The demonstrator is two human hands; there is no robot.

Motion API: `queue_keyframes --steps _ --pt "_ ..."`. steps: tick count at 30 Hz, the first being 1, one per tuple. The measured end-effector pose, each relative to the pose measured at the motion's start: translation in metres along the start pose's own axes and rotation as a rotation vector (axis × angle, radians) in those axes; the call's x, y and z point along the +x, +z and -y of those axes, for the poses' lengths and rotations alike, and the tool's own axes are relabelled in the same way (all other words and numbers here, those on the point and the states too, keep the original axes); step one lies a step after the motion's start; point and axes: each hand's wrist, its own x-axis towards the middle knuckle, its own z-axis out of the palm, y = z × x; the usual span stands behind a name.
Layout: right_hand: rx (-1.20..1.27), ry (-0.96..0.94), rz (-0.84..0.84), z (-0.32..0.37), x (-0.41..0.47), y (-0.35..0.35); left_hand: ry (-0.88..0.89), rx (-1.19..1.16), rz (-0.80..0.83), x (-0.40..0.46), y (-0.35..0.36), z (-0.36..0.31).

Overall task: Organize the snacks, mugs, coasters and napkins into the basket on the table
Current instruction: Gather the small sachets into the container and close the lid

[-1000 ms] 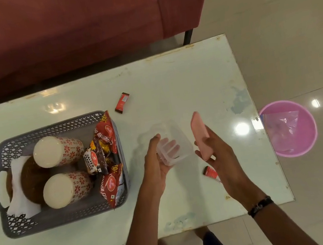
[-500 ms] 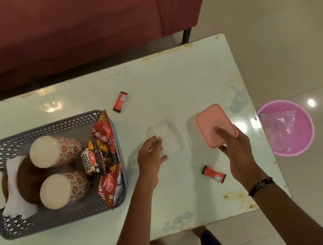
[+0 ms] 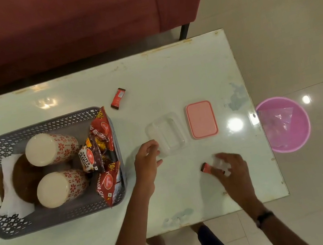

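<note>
Two mugs (image 3: 56,169) lie in grey basket (image 3: 61,217) w/ snack packs (image 3: 103,152), table's left. Clear box (image 3: 167,134) beside pink lid (image 3: 201,119). Left hand (image 3: 147,163) loosely curled, touching box edge. Right hand (image 3: 228,166) fingers bent over small red sweet (image 3: 205,167); grip unclear.

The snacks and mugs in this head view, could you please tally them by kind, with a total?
Mugs in the basket: 2, far mug and near mug
Snack packets in the basket: 3, top packet, peanuts packet, bottom packet
Small red bars on the table: 2, far bar and near bar
Total: 7
</note>
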Motion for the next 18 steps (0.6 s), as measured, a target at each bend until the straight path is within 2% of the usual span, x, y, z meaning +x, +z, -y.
queue_keyframes --steps 2,4,8,13,16,18 --pt "-0.131 -0.124 0.06 -0.011 -0.019 0.009 0.036 0.038 -0.018 -0.004 -0.003 0.006" --pt "-0.158 -0.154 0.074 -0.013 -0.025 0.015 0.072 0.061 -0.049 -0.007 -0.006 0.008" --pt "0.067 -0.052 -0.016 0.026 -0.007 0.017 0.171 0.118 -0.12 -0.006 -0.014 0.007" --pt "0.229 -0.176 -0.113 0.103 0.022 0.021 0.301 0.149 -0.166 0.005 -0.019 -0.009" --pt "0.244 -0.192 -0.092 0.12 0.037 0.031 0.351 0.199 -0.213 0.017 -0.018 -0.022" --pt "0.132 -0.211 -0.056 0.117 0.041 0.037 0.401 0.259 -0.261 0.026 -0.016 -0.032"
